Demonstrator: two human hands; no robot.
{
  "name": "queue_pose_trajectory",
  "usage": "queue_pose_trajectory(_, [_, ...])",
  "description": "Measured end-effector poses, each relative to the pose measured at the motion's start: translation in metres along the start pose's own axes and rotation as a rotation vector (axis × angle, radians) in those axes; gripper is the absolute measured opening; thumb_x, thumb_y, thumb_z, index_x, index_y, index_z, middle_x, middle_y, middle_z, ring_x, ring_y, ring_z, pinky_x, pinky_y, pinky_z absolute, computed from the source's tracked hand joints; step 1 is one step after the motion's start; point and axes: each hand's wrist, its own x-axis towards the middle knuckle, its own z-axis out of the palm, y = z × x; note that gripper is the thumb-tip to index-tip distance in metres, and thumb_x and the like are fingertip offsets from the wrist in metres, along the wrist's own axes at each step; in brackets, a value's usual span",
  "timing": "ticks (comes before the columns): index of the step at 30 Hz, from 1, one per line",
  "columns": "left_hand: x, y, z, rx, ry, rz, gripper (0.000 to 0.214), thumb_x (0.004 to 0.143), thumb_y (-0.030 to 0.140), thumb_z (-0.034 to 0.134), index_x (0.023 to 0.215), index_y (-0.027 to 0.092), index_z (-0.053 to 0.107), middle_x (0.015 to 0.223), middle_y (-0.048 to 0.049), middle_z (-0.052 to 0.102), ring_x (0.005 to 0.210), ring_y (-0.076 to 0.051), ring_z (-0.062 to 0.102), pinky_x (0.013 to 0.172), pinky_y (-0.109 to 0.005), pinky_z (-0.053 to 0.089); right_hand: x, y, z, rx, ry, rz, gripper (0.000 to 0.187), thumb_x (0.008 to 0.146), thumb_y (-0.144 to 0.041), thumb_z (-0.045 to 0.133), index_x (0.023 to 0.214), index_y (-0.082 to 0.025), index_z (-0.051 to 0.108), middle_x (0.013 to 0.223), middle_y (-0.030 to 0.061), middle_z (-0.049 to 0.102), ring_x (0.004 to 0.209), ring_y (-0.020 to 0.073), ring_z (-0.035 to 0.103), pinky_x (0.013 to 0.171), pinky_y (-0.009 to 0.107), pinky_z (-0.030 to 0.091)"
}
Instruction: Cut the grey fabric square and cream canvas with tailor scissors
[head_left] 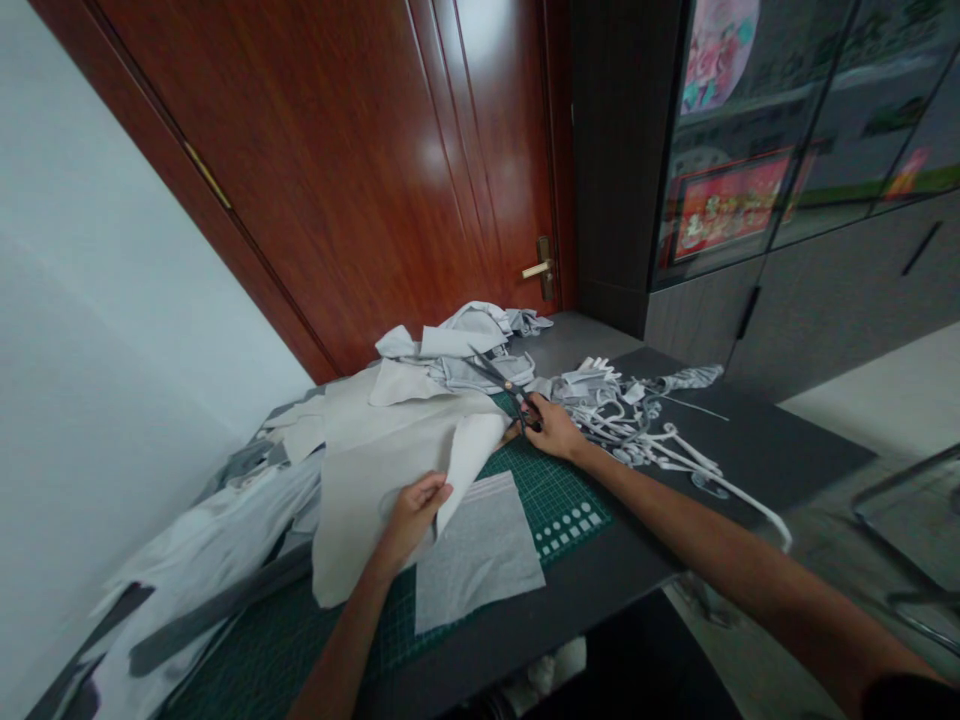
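Note:
Between the thumb and fingers of my left hand (416,510) is the edge of a large cream fabric piece (360,490), whose right side curls up. My right hand (551,428) grips the handles of black scissors (501,378); their blades point up and left, above the cloth pile. A grey fabric square (480,560) lies flat just right of my left hand. Beneath these pieces is a green cutting mat (551,490) with a printed grid and white shapes along its right edge.
Grey and white cloth scraps (480,335) are heaped at the back of the dark table (787,440). Thin strips (630,410) lie tangled at the right. More cloth (195,560) covers the left side. Behind stand a brown door (360,180) and a glass-fronted cabinet (705,300).

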Motion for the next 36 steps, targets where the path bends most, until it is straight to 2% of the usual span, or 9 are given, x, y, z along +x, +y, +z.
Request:
queue_pose_trajectory(4, [-0.001,0.0,0.001,-0.002,-0.005,-0.005,0.041,0.067,0.054,0.083,0.084,0.017,0.076,0.085,-0.0046,0.073,0.083,-0.022,0.068,0.074,-0.028,0.052,-0.008,-0.015,0.002,-0.253,-0.104,-0.095,0.037,0.073,-0.017,0.067,0.109,-0.02,0.059,0.102,0.0097,0.07,0.097,0.0283,0.065,0.087,0.036,0.047])
queue_pose_trajectory(9, [-0.002,0.002,0.001,-0.005,-0.016,-0.002,0.04,0.068,0.052,0.083,0.086,0.017,0.076,0.086,-0.004,0.072,0.083,-0.021,0.067,0.073,-0.027,0.051,-0.013,-0.022,0.013,-0.406,-0.192,-0.185,0.036,0.075,-0.015,0.065,0.11,-0.017,0.058,0.103,0.0113,0.072,0.098,0.0273,0.068,0.086,0.035,0.049])
queue_pose_trajectory(13, [-0.003,0.002,0.003,-0.016,-0.01,-0.002,0.041,0.068,0.051,0.083,0.088,0.016,0.077,0.086,-0.0043,0.072,0.081,-0.021,0.068,0.072,-0.027,0.051,-0.014,-0.02,0.015,-0.451,-0.229,-0.244,0.035,0.075,-0.013,0.065,0.109,-0.017,0.058,0.101,0.0102,0.073,0.1,0.0267,0.068,0.089,0.034,0.049])
queue_pose_trajectory(17, [-0.003,0.001,0.003,-0.021,0.014,-0.001,0.04,0.067,0.051,0.083,0.086,0.016,0.077,0.09,-0.0047,0.072,0.085,-0.021,0.067,0.076,-0.028,0.051,-0.015,-0.016,0.015,-0.459,-0.231,-0.267,0.037,0.077,-0.014,0.063,0.113,-0.017,0.057,0.107,0.0121,0.072,0.104,0.0282,0.066,0.093,0.037,0.048])
queue_pose_trajectory(23, [-0.003,0.001,0.003,-0.004,0.065,0.021,0.04,0.068,0.052,0.081,0.087,0.016,0.077,0.09,-0.0042,0.072,0.089,-0.022,0.066,0.081,-0.029,0.05,-0.017,-0.013,0.015,-0.443,-0.2,-0.23,0.036,0.077,-0.015,0.063,0.112,-0.018,0.056,0.105,0.0115,0.072,0.098,0.0289,0.066,0.086,0.036,0.048])
queue_pose_trajectory(28, [-0.006,0.004,0.006,-0.013,0.079,0.039,0.035,0.076,0.051,0.076,0.081,0.017,0.073,0.08,-0.0009,0.069,0.077,-0.018,0.062,0.07,-0.025,0.047,-0.018,-0.014,0.013,-0.444,-0.183,-0.185,0.036,0.076,-0.017,0.064,0.112,-0.018,0.057,0.096,0.0094,0.072,0.09,0.0277,0.067,0.078,0.033,0.047])
queue_pose_trajectory(32, [-0.004,0.002,0.007,-0.033,0.123,0.042,0.037,0.076,0.053,0.074,0.081,0.017,0.071,0.075,0.0005,0.066,0.068,-0.015,0.057,0.062,-0.024,0.042,-0.018,-0.015,0.013,-0.457,-0.185,-0.175,0.038,0.075,-0.018,0.064,0.112,-0.018,0.057,0.1,0.0102,0.071,0.089,0.0273,0.066,0.076,0.033,0.046])
queue_pose_trajectory(36, [0.001,-0.002,0.003,-0.035,0.191,0.057,0.048,0.084,0.06,0.06,0.058,0.02,0.056,0.052,0.0039,0.045,0.048,-0.011,0.037,0.049,-0.026,0.03,-0.018,-0.016,0.013,-0.464,-0.207,-0.189,0.037,0.074,-0.017,0.064,0.11,-0.017,0.058,0.096,0.0097,0.07,0.084,0.0265,0.065,0.075,0.033,0.045])
